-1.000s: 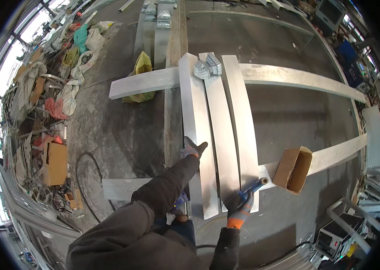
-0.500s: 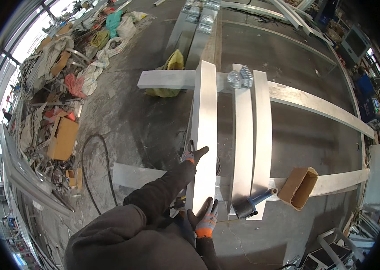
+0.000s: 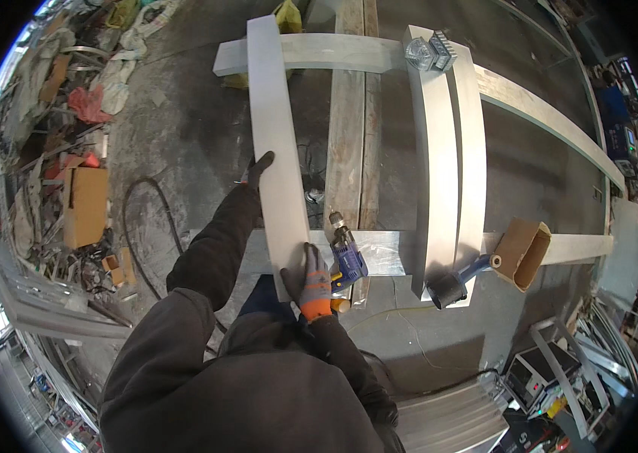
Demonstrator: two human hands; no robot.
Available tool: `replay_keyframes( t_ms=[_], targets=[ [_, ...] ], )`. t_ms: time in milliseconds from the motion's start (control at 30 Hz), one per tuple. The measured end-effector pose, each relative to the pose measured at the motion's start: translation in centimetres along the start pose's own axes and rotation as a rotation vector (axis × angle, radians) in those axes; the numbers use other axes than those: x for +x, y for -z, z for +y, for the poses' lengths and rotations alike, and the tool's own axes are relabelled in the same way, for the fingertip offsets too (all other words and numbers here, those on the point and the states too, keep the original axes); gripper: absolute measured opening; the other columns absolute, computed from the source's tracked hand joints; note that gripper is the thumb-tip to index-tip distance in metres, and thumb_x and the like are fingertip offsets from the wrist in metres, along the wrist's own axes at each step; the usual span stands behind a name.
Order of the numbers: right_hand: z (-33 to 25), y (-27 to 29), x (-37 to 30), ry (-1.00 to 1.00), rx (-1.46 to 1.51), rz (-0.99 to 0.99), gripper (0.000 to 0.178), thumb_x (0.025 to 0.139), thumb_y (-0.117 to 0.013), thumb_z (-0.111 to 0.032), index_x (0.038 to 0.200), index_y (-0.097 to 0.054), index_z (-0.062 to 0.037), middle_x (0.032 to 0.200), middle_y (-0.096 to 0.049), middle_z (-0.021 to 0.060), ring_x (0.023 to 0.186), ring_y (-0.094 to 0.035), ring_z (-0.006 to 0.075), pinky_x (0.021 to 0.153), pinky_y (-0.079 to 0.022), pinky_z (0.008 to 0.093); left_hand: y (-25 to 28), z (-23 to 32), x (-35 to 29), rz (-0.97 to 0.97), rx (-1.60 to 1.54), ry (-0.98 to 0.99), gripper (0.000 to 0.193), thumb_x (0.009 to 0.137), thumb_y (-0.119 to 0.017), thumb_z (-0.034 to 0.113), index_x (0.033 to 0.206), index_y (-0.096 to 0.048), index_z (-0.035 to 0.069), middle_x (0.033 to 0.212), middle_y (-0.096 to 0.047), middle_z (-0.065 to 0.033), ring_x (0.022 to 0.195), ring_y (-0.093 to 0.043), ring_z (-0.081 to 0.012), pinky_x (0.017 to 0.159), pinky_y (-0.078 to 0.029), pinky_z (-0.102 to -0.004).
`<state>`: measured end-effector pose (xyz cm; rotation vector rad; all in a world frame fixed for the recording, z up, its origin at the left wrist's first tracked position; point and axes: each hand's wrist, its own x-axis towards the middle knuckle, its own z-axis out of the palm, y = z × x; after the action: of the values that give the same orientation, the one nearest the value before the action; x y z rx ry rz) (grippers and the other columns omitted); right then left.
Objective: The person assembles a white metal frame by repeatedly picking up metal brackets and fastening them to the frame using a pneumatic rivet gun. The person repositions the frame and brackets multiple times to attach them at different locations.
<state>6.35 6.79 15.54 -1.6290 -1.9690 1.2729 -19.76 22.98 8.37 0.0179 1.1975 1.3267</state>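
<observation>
A long silvery-white rectangular metal tube lies between my two gloved hands, its far part over a crosswise metal beam. My left hand is wrapped round its left edge with the thumb on top; the other fingers are hidden beneath. At the near end, my right hand grips the tube, thumb on the upper face and fingers along the right side. Just right of that hand, a blue power drill lies on the nearer crosswise beam.
Two more tubes lie side by side at right, topped by a clear plastic-looking piece and a ridged grey block. A blue-handled tool with a dark cylinder and an open cardboard box are nearby. Scrap and a black hose are at left.
Both hands have carried the tube leftward, away from the other two tubes, and it now slants. The drill, mostly hidden before, shows fully. The view has shifted too.
</observation>
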Motion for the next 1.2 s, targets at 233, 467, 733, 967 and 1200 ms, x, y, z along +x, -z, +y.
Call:
replay_keyframes(
  t_ms=[233, 467, 733, 967, 1200],
  targets=[
    [8.8, 0.6, 5.9, -0.414, -0.526, 0.220, 0.098, 0.075, -0.081, -0.050, 0.152, -0.037, -0.0091, 0.141, -0.052, 0.0156, 0.130, -0.049, 0.0388, 0.109, -0.041, 0.0498, 4.5, -1.2, 2.8, 0.085, 0.021, 0.094, 0.058, 0.082, -0.083, 0.033, 0.132, -0.060, 0.014, 0.110, -0.069, -0.0075, 0.094, -0.068, -0.0251, 0.080, -0.058, -0.0447],
    [13.2, 2.5, 7.9, -0.461, -0.655, -0.120, 0.104, 0.070, -0.087, -0.042, 0.155, -0.034, -0.0147, 0.131, -0.056, 0.0162, 0.122, -0.053, 0.0390, 0.101, -0.046, 0.0496, 2.3, -3.1, 4.0, -0.008, 0.104, -0.115, 0.060, 0.082, -0.083, 0.030, 0.132, -0.060, 0.009, 0.115, -0.068, -0.0071, 0.100, -0.067, -0.0226, 0.084, -0.056, -0.0400],
    [16.5, 11.2, 9.9, -0.463, -0.539, 0.054, 0.092, 0.080, -0.081, -0.037, 0.153, -0.035, -0.0053, 0.146, -0.050, 0.0223, 0.133, -0.048, 0.0405, 0.112, -0.040, 0.0456, -1.5, -6.1, 4.5, 0.171, 0.171, -0.256, 0.069, 0.088, -0.078, 0.037, 0.143, -0.051, 0.006, 0.136, -0.060, -0.0118, 0.119, -0.059, -0.0272, 0.098, -0.050, -0.0395],
    [6.0, 20.7, 27.9, 0.046, -0.371, 0.521, 0.091, 0.081, -0.081, -0.037, 0.152, -0.035, -0.0036, 0.149, -0.044, 0.0262, 0.135, -0.045, 0.0433, 0.113, -0.040, 0.0484, -2.4, -8.9, 4.7, 0.649, 0.691, -0.425, 0.072, 0.090, -0.072, 0.050, 0.138, -0.053, 0.000, 0.129, -0.064, -0.0220, 0.118, -0.061, -0.0358, 0.100, -0.048, -0.0428],
    [0.2, 27.5, 50.8, 0.027, -1.055, 0.391, 0.080, 0.090, -0.067, -0.045, 0.158, -0.030, -0.0275, 0.162, -0.032, 0.0131, 0.144, -0.036, 0.0415, 0.113, -0.033, 0.0575, -2.2, -9.1, 4.4, 0.671, 0.612, -0.242, 0.076, 0.089, -0.070, 0.058, 0.136, -0.055, -0.001, 0.124, -0.067, -0.0207, 0.111, -0.063, -0.0346, 0.094, -0.050, -0.0418]
  ],
)
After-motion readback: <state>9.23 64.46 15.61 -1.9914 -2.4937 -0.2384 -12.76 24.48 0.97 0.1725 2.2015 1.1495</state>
